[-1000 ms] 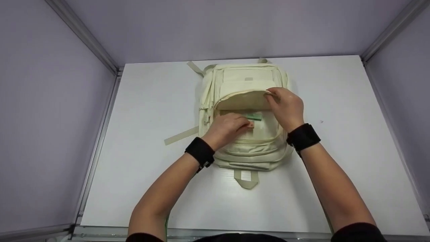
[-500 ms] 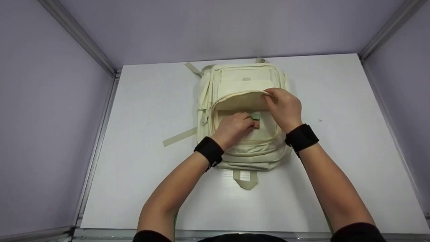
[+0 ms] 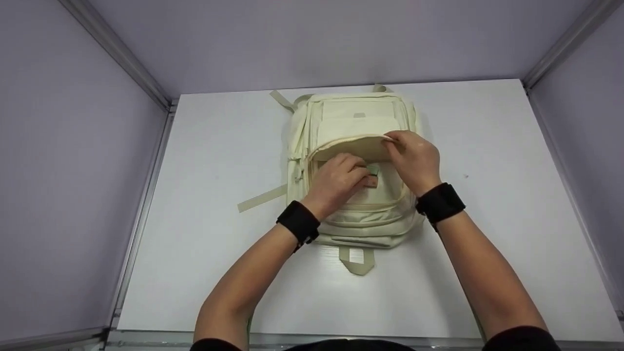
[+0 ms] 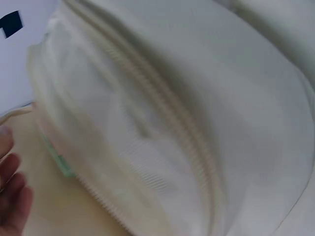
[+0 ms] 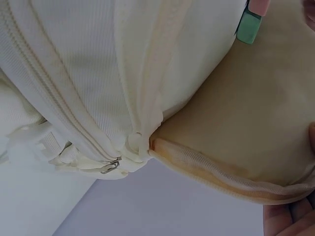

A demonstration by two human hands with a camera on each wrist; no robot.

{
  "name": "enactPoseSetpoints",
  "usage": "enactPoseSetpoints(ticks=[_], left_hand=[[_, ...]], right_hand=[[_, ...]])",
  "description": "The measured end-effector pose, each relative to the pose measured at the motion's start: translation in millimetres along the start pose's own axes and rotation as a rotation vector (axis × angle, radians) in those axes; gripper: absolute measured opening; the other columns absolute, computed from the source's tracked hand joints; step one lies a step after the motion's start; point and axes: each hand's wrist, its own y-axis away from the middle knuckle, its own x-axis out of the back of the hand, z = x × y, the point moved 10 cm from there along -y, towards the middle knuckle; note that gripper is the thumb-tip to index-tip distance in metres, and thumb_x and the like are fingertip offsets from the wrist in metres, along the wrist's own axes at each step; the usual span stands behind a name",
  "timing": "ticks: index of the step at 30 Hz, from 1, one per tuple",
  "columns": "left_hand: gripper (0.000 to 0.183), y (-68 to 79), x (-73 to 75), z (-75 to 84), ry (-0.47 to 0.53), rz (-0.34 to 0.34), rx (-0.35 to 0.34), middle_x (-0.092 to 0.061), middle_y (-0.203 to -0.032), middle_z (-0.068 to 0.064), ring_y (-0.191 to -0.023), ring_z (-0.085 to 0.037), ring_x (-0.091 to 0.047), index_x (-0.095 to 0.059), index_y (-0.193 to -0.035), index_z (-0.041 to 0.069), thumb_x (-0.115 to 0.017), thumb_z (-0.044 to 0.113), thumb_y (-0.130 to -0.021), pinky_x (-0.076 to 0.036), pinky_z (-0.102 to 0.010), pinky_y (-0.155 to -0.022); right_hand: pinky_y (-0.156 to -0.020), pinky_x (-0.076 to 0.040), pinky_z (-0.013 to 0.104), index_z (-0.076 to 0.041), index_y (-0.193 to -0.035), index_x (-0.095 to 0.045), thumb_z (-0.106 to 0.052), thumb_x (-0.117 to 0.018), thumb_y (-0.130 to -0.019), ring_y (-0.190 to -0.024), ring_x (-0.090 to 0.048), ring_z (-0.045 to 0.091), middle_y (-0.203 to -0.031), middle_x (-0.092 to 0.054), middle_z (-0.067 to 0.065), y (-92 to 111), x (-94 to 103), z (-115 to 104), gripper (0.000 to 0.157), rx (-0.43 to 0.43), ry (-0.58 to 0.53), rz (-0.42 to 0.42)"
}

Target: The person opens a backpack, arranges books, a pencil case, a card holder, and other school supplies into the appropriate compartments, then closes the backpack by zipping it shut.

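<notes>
A cream backpack [image 3: 358,124] lies on the table, its front pocket unzipped. My right hand [image 3: 415,158] pinches the upper edge of the pocket flap [image 3: 348,147] and holds it raised; in the right wrist view its fingers [image 5: 290,219] show below the flap rim. Inside the pocket lie a small orange-pink block [image 3: 371,182] and a small green block [image 3: 373,169], side by side. My left hand [image 3: 336,178] is over the pocket opening, just left of the blocks. In the left wrist view its fingers [image 4: 17,201] are loosely bent, apart from the green block [image 4: 63,164].
The backpack rests on a white table [image 3: 219,146] with grey walls at the back and sides. A loose strap [image 3: 263,197] sticks out to the left, and a loop handle [image 3: 358,267] points toward me. A metal zipper pull [image 5: 110,167] hangs beside the pocket.
My left hand carried the orange-pink block rightward beside the green one, let it go, and drew back slightly up and left. My right hand keeps holding the flap, which has dipped slightly.
</notes>
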Motion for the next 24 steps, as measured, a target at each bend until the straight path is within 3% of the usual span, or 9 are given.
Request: enactPoseSetpoints(ticks=[2, 4, 8, 12, 16, 20, 24], left_hand=[[0.02, -5.2, 17.2, -5.0, -0.037, 0.062, 0.013, -0.067, -0.114, -0.007, -0.109, -0.024, -0.062, -0.075, -0.111, 0.011, -0.077, 0.022, -0.094, -0.05, -0.034, -0.097], [0.027, -9.1, 29.2, -15.6, -0.071, 0.068, 0.064, -0.065, -0.124, -0.009, -0.12, -0.026, -0.058, -0.072, -0.124, 0.011, -0.071, 0.021, -0.099, -0.044, -0.036, -0.106], [0.032, -7.6, 34.9, -42.8, -0.08, -0.034, 0.213, -0.064, -0.134, -0.009, -0.13, -0.027, -0.054, -0.066, -0.135, 0.009, -0.061, 0.02, -0.105, -0.036, -0.035, -0.115], [0.027, 0.3, 32.6, -55.0, -0.027, -0.105, 0.298, -0.071, -0.123, -0.005, -0.116, -0.021, -0.065, -0.069, -0.129, 0.009, -0.061, 0.02, -0.105, -0.049, -0.032, -0.102], [0.021, 2.8, 32.5, -53.6, 0.033, -0.102, 0.324, -0.074, -0.114, -0.001, -0.103, -0.017, -0.07, -0.072, -0.121, 0.011, -0.063, 0.02, -0.104, -0.056, -0.031, -0.086], [0.018, 3.3, 34.0, -48.2, 0.048, -0.085, 0.305, -0.074, -0.11, -0.001, -0.1, -0.016, -0.071, -0.073, -0.117, 0.01, -0.065, 0.017, -0.102, -0.056, -0.031, -0.084], [0.016, 8.0, 35.3, -41.2, 0.036, -0.07, 0.263, -0.075, -0.107, 0.0, -0.098, -0.015, -0.071, -0.073, -0.114, 0.011, -0.067, 0.016, -0.101, -0.057, -0.03, -0.082]], right_hand=[[-0.079, -0.056, 0.045, -0.005, -0.107, -0.076, -0.018, -0.074, -0.097, -0.092, -0.072, 0.027, -0.102, -0.075, 0.011, 2, 1.7, -1, 0.017, 0.004, -0.004, 0.0], [-0.079, -0.056, 0.044, -0.006, -0.107, -0.077, -0.017, -0.074, -0.097, -0.092, -0.072, 0.027, -0.102, -0.075, 0.011, 4, 3.0, -1, 0.016, 0.004, -0.008, 0.0], [-0.08, -0.056, 0.043, -0.007, -0.107, -0.077, -0.017, -0.075, -0.096, -0.094, -0.072, 0.025, -0.103, -0.076, 0.008, 8, 4.1, 0, 0.015, -0.002, -0.02, -0.003], [-0.08, -0.056, 0.042, -0.008, -0.107, -0.077, -0.015, -0.075, -0.095, -0.095, -0.072, 0.024, -0.102, -0.076, 0.007, 12, 4.2, -1, 0.014, 0.007, -0.024, -0.009], [-0.079, -0.056, 0.042, -0.008, -0.107, -0.077, -0.012, -0.074, -0.096, -0.095, -0.072, 0.024, -0.102, -0.075, 0.008, 16, 6.3, -2, 0.013, 0.027, -0.027, -0.015], [-0.08, -0.055, 0.041, -0.007, -0.109, -0.077, -0.006, -0.073, -0.094, -0.096, -0.071, 0.024, -0.103, -0.075, 0.008, 22, 8.7, -4, 0.015, 0.071, -0.031, -0.034], [-0.086, -0.054, 0.043, -0.006, -0.114, -0.075, -0.007, -0.077, -0.091, -0.101, -0.069, 0.026, -0.108, -0.074, 0.009, 32, 8.1, -10, 0.023, 0.174, -0.038, -0.056]])
